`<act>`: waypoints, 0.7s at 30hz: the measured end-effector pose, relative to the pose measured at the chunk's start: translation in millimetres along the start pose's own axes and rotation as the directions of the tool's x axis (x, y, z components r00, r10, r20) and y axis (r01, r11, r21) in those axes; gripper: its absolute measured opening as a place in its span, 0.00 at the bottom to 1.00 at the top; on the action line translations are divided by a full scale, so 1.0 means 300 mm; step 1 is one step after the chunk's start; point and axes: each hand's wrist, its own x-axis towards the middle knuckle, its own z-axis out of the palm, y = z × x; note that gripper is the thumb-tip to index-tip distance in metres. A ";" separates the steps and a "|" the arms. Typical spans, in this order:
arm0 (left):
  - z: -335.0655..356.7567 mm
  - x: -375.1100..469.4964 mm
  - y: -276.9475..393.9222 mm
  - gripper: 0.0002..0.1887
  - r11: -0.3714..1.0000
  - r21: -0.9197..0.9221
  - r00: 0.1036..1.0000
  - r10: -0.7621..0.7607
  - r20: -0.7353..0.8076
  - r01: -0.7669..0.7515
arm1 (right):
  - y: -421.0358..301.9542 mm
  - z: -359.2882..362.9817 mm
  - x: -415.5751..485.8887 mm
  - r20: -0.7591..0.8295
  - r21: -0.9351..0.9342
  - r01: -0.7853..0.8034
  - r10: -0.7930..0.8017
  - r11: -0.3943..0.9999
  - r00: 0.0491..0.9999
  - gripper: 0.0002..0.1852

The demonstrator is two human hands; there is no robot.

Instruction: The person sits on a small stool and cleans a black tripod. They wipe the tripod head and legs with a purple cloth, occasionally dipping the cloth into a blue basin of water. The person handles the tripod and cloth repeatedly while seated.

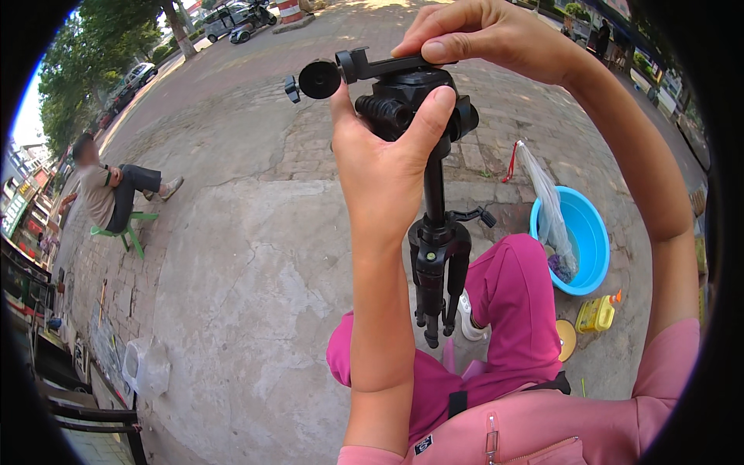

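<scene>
A black tripod (433, 192) with its legs folded together stands or hangs upright before me, above my lap. My left hand (386, 151) is around the near side of its head (412, 87), thumb up on the right and another digit behind a round black knob (319, 79). My right hand (471, 35) reaches over from the right and pinches the flat black bracket (389, 65) on top between thumb and fingers. A small crank handle (474, 215) sticks out from the column on the right. My left fingers are mostly hidden behind the head.
Right of my knee stands a light-blue plastic basin (596, 244) with a clear plastic bag (540, 192) in it. Near it are a yellow bottle (596, 314) and a round tan disc (565, 340). A person (99, 186) sits on a green stool (135, 232) at left, above a white plastic bag (148, 369).
</scene>
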 end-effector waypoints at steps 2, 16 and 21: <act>-0.004 -0.003 0.001 0.31 1.000 0.016 1.000 0.014 0.003 -0.014 | -0.003 0.000 0.001 0.001 -0.001 0.000 0.000 1.000 1.000 0.15; -0.028 -0.045 -0.125 0.39 0.923 0.348 0.978 0.198 -0.062 -0.165 | 0.029 0.070 -0.030 0.011 0.185 -0.126 0.126 0.975 0.992 0.12; -0.046 -0.075 -0.158 0.45 0.859 0.506 0.986 0.136 -0.096 -0.069 | 0.053 0.108 -0.045 -0.023 0.186 -0.134 0.141 0.973 0.990 0.12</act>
